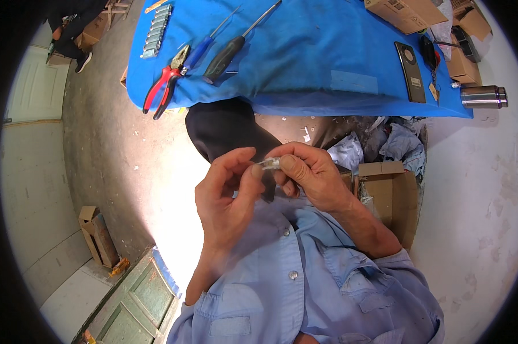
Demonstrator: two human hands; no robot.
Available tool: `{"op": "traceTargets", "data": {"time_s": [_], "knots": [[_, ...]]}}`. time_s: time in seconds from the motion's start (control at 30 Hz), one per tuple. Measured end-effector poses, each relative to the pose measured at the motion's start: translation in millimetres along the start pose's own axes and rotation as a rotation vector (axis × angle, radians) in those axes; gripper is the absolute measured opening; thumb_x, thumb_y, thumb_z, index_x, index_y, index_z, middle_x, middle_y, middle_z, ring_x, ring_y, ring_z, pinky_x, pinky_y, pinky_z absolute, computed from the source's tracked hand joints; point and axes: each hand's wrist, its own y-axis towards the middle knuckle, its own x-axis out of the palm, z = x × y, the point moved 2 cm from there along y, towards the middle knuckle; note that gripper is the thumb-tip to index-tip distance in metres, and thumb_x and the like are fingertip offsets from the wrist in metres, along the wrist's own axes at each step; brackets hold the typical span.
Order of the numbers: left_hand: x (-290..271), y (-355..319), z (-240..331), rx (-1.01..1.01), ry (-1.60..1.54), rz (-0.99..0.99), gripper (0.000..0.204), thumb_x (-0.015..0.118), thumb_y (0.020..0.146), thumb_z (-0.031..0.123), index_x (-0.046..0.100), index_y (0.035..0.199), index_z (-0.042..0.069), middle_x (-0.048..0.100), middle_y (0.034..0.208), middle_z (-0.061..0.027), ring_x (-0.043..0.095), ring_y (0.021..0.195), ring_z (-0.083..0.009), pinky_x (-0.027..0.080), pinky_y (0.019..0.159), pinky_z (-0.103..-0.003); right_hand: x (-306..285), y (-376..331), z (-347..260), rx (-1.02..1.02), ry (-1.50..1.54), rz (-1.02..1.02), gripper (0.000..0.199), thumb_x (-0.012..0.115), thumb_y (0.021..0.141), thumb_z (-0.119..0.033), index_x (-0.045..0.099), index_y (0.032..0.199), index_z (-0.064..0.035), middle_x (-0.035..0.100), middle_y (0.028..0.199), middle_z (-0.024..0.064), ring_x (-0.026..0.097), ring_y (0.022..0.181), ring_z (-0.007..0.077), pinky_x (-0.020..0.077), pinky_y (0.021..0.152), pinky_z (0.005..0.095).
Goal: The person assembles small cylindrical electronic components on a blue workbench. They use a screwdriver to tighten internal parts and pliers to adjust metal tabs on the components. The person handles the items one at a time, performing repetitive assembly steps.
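Observation:
In front of my shirt, my right hand [313,175] pinches a small whitish and silver part [271,163] between thumb and forefinger. A thin end of this part points left and reaches the thumb tip of my left hand [227,186]. The left fingers are curled toward that thumb; what they grip, if anything, is too small and hidden to make out. On the blue-covered table [328,51] ahead lie red-and-black pliers [166,83], a blue-handled screwdriver [199,54] and a larger black-handled screwdriver [227,57]. A row of small silver parts [157,31] lies beyond the pliers.
A phone [409,71], keys [429,54] and a steel flask [484,97] are at the table's right side. An open cardboard box [405,200] stands by my right arm, near crumpled plastic bags [402,143]. A green panelled wooden piece [135,304] is at lower left. Another person [72,34] is far left.

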Motion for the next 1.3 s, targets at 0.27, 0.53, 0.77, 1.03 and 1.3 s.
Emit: {"op": "traceTargets", "data": {"time_s": [0.27, 0.53, 0.77, 1.03, 1.3], "knots": [[-0.8, 1.7, -0.2, -0.065, -0.003, -0.033, 0.024, 0.067, 0.101, 0.003, 0.066, 0.124, -0.002, 0.074, 0.094, -0.0073, 0.068, 0.071, -0.0085, 0.054, 0.060, -0.022, 2.2, -2.0, -15.0, -0.074, -0.205, -0.022, 0.027, 0.064, 0.106, -0.018, 0.066, 0.125, 0.0001, 0.068, 0.095, 0.0011, 0.059, 0.075, 0.0038, 0.0479, 0.063, 0.0206], [-2.7, 3.0, -4.1, -0.095, -0.056, -0.033, 0.017, 0.069, 0.102, 0.009, 0.070, 0.115, -0.001, 0.074, 0.093, -0.0063, 0.068, 0.074, -0.0088, 0.054, 0.063, -0.022, -0.8, -0.8, -20.7, -0.077, -0.236, -0.052, 0.028, 0.065, 0.103, -0.012, 0.064, 0.128, 0.0014, 0.068, 0.106, 0.0007, 0.060, 0.085, 0.0031, 0.0503, 0.070, 0.0208], [-3.4, 6.7, -2.9, -0.059, -0.019, -0.020, 0.014, 0.069, 0.103, 0.011, 0.071, 0.108, -0.002, 0.072, 0.089, -0.0042, 0.065, 0.073, -0.0070, 0.052, 0.064, -0.021, 2.3, 5.6, -22.5, -0.088, -0.244, -0.001, 0.028, 0.067, 0.099, -0.009, 0.066, 0.125, 0.0012, 0.068, 0.108, 0.0012, 0.061, 0.091, 0.0031, 0.0502, 0.074, 0.0206], [-5.9, 12.4, -11.4, -0.036, 0.072, -0.070, 0.014, 0.067, 0.104, 0.011, 0.069, 0.107, -0.002, 0.070, 0.087, -0.0023, 0.063, 0.073, -0.0060, 0.050, 0.065, -0.020, -4.3, 14.7, -24.4, -0.088, -0.317, -0.063, 0.023, 0.070, 0.097, -0.010, 0.070, 0.117, -0.0007, 0.070, 0.099, -0.0008, 0.061, 0.083, 0.0019, 0.0480, 0.068, 0.0202], [-10.3, 30.1, -2.7, -0.047, 0.074, 0.008, 0.016, 0.068, 0.104, 0.014, 0.069, 0.110, -0.001, 0.072, 0.090, -0.0033, 0.065, 0.075, -0.0074, 0.051, 0.065, -0.021, -12.7, 31.7, -41.3, -0.089, -0.292, 0.037, 0.022, 0.070, 0.097, -0.012, 0.070, 0.116, -0.0010, 0.068, 0.094, -0.0013, 0.059, 0.080, 0.0018, 0.0478, 0.068, 0.0209]]}}
